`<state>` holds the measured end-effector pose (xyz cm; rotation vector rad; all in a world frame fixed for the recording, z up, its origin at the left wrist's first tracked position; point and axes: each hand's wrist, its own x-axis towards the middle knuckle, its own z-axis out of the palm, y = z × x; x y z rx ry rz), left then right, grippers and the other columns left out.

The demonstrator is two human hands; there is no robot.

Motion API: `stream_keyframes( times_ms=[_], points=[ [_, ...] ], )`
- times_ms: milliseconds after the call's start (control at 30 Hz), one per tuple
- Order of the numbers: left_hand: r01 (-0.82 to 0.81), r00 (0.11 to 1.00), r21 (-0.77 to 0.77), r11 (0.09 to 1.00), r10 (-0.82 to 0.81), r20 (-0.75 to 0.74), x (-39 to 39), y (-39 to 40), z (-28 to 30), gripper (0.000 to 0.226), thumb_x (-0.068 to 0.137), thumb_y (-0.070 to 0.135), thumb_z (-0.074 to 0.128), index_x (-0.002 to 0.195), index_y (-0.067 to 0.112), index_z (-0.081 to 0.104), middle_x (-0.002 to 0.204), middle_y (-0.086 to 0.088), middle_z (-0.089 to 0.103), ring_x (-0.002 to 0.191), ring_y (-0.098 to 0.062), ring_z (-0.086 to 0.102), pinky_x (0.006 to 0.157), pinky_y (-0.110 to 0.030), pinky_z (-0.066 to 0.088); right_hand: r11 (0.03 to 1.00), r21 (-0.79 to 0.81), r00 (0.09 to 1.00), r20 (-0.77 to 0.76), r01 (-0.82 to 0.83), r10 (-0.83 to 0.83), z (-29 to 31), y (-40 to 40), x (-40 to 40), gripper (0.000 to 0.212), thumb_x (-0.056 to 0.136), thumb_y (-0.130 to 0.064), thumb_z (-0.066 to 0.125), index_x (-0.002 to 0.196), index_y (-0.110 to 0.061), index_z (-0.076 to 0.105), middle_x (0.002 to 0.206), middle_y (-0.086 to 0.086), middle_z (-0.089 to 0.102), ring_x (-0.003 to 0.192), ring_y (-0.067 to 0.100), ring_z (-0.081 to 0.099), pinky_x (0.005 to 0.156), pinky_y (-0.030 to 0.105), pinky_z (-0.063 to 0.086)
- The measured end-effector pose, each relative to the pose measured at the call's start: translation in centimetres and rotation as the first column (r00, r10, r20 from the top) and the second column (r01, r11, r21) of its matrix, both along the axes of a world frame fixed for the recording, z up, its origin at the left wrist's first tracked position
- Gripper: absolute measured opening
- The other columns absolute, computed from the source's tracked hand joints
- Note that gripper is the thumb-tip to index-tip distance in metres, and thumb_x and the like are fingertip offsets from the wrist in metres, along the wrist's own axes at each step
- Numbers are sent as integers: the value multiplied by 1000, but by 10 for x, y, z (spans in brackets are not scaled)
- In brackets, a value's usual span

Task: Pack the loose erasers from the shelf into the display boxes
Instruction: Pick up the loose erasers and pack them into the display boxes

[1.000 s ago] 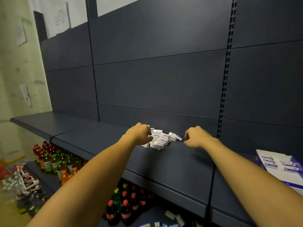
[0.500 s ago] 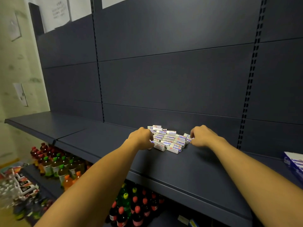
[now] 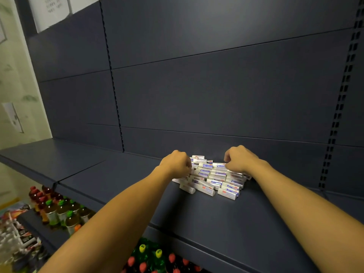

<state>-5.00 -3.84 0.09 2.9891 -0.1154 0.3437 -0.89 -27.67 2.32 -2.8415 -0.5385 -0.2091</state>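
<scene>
Both hands, left [image 3: 177, 162] and right [image 3: 239, 160], curl around the heap of small white paper-sleeved erasers [image 3: 213, 177] mid-shelf [image 3: 216, 217]; squeezing could spill front ones toward the shelf's front edge

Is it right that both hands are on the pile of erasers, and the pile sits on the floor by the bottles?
Not quite. Both the left hand and right hand are on the pile of erasers, but the head view shows it on the dark shelf, above the bottles.

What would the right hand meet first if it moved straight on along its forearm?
The right hand already touches the erasers; past their back edge, probably the back panel, though depth is unclear.
</scene>
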Motion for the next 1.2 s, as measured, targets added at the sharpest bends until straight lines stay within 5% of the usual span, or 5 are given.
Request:
stream_keyframes(
  times_ms=[333, 500, 767, 1200],
  points=[
    [51, 992, -117, 992, -37, 121, 43, 21, -20, 22, 90, 19, 59, 105, 19, 76, 104, 1, 72, 87, -22, 67, 75, -36, 59, 995, 103, 1000, 3, 3, -3, -19, 37, 25, 25, 85, -15, 66, 109, -21, 69, 100, -1, 65, 88, 19, 64, 81, 38, 58],
    [140, 971, -48, 989, -127, 204, 68, 24, -21, 22, 91, 20, 57, 104, 22, 74, 108, 2, 69, 89, -19, 64, 74, -38, 58, 987, 156, 998, 28, 49, -54, -28, 54, 33, 22, 88, -19, 67, 110, -23, 69, 96, -4, 66, 87, 17, 64, 82, 38, 59],
    [222, 936, -221, 950, -144, 322, 103, 46, -21, 32, 93, 12, 52, 117, 22, 71, 118, 1, 66, 106, -23, 62, 84, -37, 53, 978, 141, 987, 24, 152, -157, -42, 71, 42, 18, 89, -29, 70, 106, -25, 73, 101, -3, 70, 91, 19, 65, 84, 39, 56],
    [362, 932, -183, 914, -356, 65, 132, 81, -24, 12, 87, 28, 68, 96, 26, 76, 95, 12, 71, 83, -8, 65, 78, -32, 58, 990, 49, 991, 6, 134, -135, -34, 81, 50, 10, 83, -21, 78, 92, -21, 78, 90, -3, 72, 82, 17, 67, 80, 37, 58]
  ],
)
